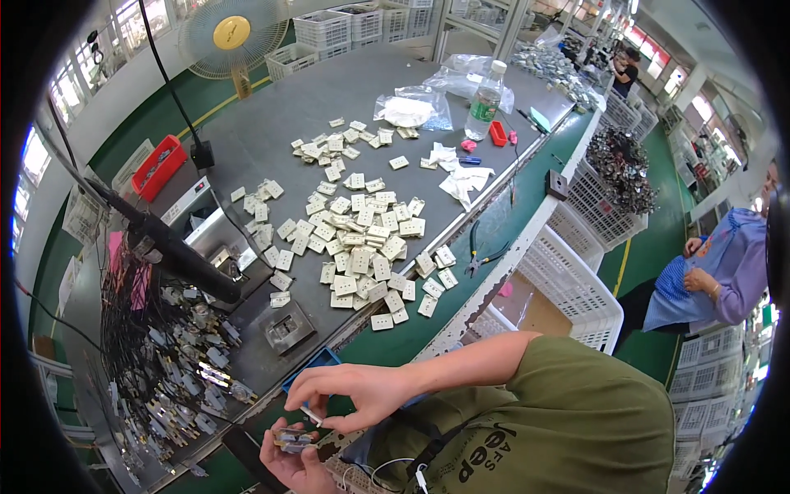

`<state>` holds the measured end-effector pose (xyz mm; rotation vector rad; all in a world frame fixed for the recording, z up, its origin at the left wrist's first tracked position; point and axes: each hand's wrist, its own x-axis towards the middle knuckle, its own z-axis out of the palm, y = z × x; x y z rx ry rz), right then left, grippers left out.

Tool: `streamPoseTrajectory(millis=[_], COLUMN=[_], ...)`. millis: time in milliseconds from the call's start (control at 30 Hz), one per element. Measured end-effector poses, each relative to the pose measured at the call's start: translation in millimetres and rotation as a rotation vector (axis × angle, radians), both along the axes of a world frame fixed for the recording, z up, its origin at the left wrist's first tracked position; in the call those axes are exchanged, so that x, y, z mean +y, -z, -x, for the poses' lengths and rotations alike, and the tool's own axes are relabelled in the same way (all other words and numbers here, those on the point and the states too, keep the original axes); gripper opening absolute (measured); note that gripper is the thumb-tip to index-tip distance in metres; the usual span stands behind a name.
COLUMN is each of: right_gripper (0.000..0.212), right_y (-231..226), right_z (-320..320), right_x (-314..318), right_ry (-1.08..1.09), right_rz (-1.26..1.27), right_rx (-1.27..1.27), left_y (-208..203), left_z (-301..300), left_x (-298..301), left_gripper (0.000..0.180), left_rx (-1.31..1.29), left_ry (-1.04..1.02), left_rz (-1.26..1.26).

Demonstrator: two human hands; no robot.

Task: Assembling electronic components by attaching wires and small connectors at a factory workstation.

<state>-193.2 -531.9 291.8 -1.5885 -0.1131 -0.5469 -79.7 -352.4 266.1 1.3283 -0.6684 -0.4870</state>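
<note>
My left hand point(290, 461) is low at the picture's bottom edge, palm up, closed around a small metallic and grey part point(293, 438). My right hand point(355, 393) reaches across just above it, and its fingertips pinch a small white piece point(311, 414) right over that part. Both hands hover near the table's front edge beside a blue tray point(319, 361). Behind them, a wide scatter of several cream square plastic plates point(355, 239) covers the grey table point(271, 123).
A bundle of black wires with plugs point(164, 354) hangs at the left beside a metal fixture point(288, 328). Pliers point(479, 253), a water bottle point(485, 100), plastic bags, a fan point(233, 37), a red bin point(160, 166) and white crates point(576, 284) are around. A person in purple point(728, 263) sits at the right.
</note>
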Motion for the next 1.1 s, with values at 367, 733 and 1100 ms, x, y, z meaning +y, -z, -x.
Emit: streamPoseTrajectory(millis=[367, 733, 1100], right_gripper=[0.055, 0.054, 0.052], right_y=[0.1, -3.7, -5.6], right_z=[-0.4, -2.3, 0.0], right_x=[-0.9, -1.1, 0.9], right_ry=[-0.039, -0.021, -0.007], right_rz=[0.014, 0.068, 0.067], right_rx=[-0.001, -0.049, -0.039], left_y=[-1.4, -1.9, 4.0], left_z=[-0.9, -0.7, -5.2], left_x=[0.2, 1.3, 7.6], left_gripper=[0.072, 0.073, 0.068], left_rx=[0.014, 0.017, 0.028], left_ry=[0.012, -0.033, -0.028], left_rz=[0.008, -0.022, -0.030])
